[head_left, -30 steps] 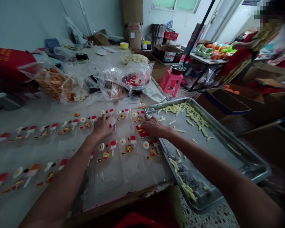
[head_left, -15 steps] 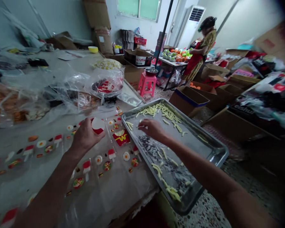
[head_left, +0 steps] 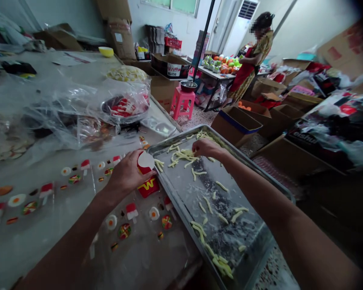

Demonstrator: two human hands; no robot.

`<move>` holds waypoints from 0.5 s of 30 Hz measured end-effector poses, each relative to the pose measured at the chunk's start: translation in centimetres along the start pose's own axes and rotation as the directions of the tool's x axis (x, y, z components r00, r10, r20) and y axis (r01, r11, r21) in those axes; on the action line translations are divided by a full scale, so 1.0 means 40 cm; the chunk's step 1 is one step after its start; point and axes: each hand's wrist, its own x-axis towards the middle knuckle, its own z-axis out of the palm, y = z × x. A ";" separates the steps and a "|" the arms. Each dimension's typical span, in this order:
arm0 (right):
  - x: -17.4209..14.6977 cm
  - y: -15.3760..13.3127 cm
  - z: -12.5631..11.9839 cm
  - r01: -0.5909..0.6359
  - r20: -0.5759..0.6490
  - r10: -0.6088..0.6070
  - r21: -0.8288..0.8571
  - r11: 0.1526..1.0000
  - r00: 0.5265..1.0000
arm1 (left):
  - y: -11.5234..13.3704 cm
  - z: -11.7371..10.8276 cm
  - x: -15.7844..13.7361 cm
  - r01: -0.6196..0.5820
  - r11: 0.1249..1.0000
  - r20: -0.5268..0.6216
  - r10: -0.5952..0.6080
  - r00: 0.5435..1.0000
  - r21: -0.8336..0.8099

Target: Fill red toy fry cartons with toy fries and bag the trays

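Observation:
A small red fries carton with a white back [head_left: 145, 161] is gripped in my left hand [head_left: 127, 172], close to the tray's left rim. Just below it, a second red carton with a yellow logo [head_left: 149, 187] lies on the table. My right hand [head_left: 206, 147] is over the far part of a metal tray [head_left: 181, 213], fingers curled together at the edge of a heap of pale yellow fry-shaped pieces [head_left: 181, 156]. Whatever those fingertips pinch is hidden. More such pieces lie scattered across the tray and in its near corner [head_left: 222, 266].
Rows of clear packets with miniature eggs, popsicles and pizzas [head_left: 124, 230] cover the table. Behind them sit plastic bags and a bowl of red-and-white pieces [head_left: 124, 108]. A pink stool [head_left: 183, 104], cardboard boxes [head_left: 236, 125] and another person [head_left: 251, 60] are beyond.
My right hand has moved to the far side of the tray, and fry pieces now lie heaped nearer its left side. My left hand has carried the carton right, closer to the rim.

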 end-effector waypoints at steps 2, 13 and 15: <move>-0.046 0.038 -0.007 -0.083 0.123 0.054 0.245 0.966 0.991 | 0.003 0.002 -0.007 0.018 1.000 0.043 -0.018 0.999 -0.006; -0.176 0.054 0.008 -0.092 0.044 0.180 0.959 0.267 0.983 | 0.179 0.015 0.025 -0.049 0.993 0.099 0.039 0.994 0.105; -0.186 0.034 0.012 -0.092 0.069 0.170 0.986 0.136 0.983 | 0.212 0.037 0.021 -0.080 0.986 0.141 0.059 0.988 0.144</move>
